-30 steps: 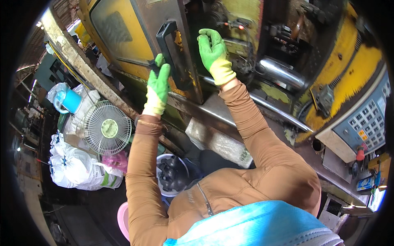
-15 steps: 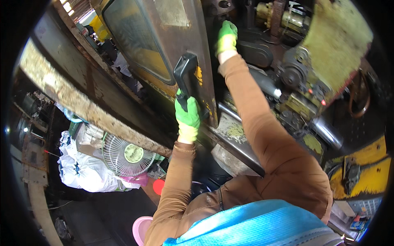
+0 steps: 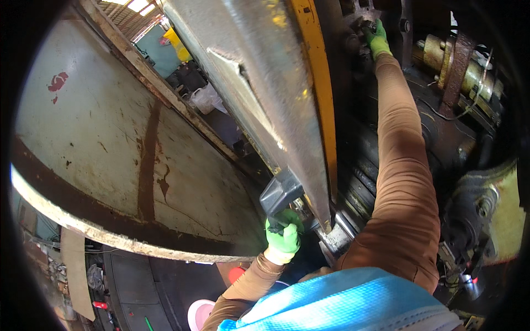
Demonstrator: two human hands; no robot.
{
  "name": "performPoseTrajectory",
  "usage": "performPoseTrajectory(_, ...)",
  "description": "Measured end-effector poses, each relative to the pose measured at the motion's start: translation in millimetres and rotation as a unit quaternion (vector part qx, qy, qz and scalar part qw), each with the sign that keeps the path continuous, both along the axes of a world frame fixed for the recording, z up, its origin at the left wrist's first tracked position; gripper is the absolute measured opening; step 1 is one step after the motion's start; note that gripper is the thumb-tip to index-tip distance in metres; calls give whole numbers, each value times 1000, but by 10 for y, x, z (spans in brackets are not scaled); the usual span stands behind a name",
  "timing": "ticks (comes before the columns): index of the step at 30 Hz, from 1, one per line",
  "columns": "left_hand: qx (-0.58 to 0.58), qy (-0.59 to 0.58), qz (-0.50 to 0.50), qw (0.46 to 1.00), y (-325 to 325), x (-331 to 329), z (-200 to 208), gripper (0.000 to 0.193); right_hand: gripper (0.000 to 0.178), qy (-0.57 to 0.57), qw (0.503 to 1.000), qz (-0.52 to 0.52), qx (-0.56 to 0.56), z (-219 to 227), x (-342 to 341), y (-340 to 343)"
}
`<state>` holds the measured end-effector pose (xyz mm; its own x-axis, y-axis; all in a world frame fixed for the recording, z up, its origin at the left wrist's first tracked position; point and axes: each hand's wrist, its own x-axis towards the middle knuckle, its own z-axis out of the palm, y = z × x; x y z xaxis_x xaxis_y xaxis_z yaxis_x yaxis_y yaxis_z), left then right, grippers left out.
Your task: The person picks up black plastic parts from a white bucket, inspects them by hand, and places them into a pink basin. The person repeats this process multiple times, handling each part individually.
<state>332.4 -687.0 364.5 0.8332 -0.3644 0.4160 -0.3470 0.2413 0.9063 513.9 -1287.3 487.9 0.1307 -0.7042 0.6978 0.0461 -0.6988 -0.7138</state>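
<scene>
My left hand (image 3: 284, 239), in a green and pale yellow glove, is closed round the lower part of a black door handle (image 3: 280, 191). That handle is fixed to a worn grey metal machine door (image 3: 243, 52) with a yellow edge (image 3: 319, 71). My right hand (image 3: 379, 42), gloved alike, is stretched far into the machine behind the door. Its fingers are closed at a dark, greasy metal part (image 3: 364, 26); what exactly they hold is hidden.
Inside the machine are a brass-coloured cylinder (image 3: 441, 58), a rusty bar (image 3: 459, 69) and a pale green casting (image 3: 503, 215). On the left stands a large stained metal panel (image 3: 105, 143). Below it are a pink basin (image 3: 200, 313) and a red round thing (image 3: 237, 275).
My view has swung, and the door now appears more edge-on. My right arm reaches deeper into the machine. My left hand stays on the handle; the fan has left the view.
</scene>
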Motion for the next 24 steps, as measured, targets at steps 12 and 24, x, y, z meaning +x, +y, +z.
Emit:
performPoseTrajectory(12,49,131,-106,984,298,82,-229,16,60,183,979,-85,1,102,-165,-67)
performPoseTrajectory(24,-105,152,-120,975,114,-5,41,25,47,298,901,-306,-73,268,-33,271)
